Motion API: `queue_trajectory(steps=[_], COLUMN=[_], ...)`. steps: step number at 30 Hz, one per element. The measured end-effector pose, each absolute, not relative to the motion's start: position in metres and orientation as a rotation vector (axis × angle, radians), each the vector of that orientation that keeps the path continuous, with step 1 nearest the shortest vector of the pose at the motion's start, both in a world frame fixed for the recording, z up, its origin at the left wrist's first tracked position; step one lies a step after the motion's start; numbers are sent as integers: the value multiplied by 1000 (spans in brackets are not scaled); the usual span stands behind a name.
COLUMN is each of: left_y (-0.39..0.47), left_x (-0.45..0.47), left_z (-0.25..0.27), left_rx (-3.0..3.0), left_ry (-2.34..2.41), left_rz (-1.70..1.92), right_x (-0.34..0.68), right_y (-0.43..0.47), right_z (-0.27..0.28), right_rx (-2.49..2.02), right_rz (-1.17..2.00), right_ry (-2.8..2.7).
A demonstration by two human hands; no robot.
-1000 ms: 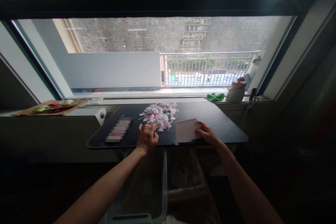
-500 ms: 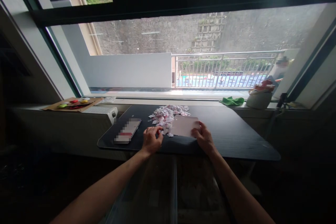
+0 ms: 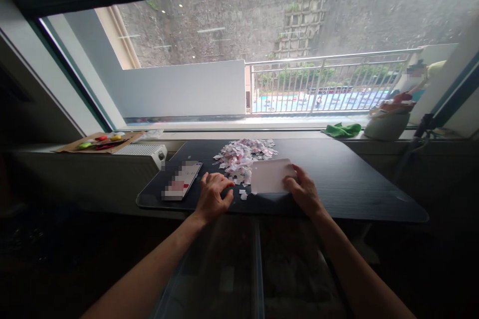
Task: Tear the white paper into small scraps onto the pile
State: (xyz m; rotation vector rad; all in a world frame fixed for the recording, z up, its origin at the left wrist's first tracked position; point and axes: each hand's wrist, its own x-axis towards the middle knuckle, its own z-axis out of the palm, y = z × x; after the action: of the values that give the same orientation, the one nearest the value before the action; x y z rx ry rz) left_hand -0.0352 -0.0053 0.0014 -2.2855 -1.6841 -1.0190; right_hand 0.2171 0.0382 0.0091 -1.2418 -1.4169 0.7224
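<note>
Paper scraps (image 3: 242, 154) heaped toward the far edge of the black table (image 3: 359, 179), pale panel (image 3: 271, 177) beside them, clasped at its right side by the right hand (image 3: 305, 189), left hand (image 3: 213, 194) held near the near edge, fingers half curled, thumb apart, nothing seen gripped.

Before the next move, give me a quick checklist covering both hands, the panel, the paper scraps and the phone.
1. Right hand gripping the pale panel: ok, by its right edge.
2. Left hand empty: cannot tell, palm hidden.
3. All scraps in the paper pile: not ok, loose scraps lie apart, nearer the person.
4. Panel touching the pile: cannot tell; they meet in view.
5. Phone on the tabletop: ok, left of the left hand.
</note>
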Motion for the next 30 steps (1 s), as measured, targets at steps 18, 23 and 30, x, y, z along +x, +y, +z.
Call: queue_trajectory(steps=[18, 23, 30], left_y=[-10, -10, -11], left_x=[-34, -34, -34], left_z=[3, 4, 6], left_rx=[-2312, -2304, -2336], left_ry=[-1563, -1565, -1566], left_rz=[-906, -898, -890], right_x=[219, 220, 218], right_y=[36, 38, 36], right_z=[13, 8, 11], right_rx=[-1364, -1356, -1335], right_rz=[566, 599, 641], right_ry=[-1015, -1167, -1229])
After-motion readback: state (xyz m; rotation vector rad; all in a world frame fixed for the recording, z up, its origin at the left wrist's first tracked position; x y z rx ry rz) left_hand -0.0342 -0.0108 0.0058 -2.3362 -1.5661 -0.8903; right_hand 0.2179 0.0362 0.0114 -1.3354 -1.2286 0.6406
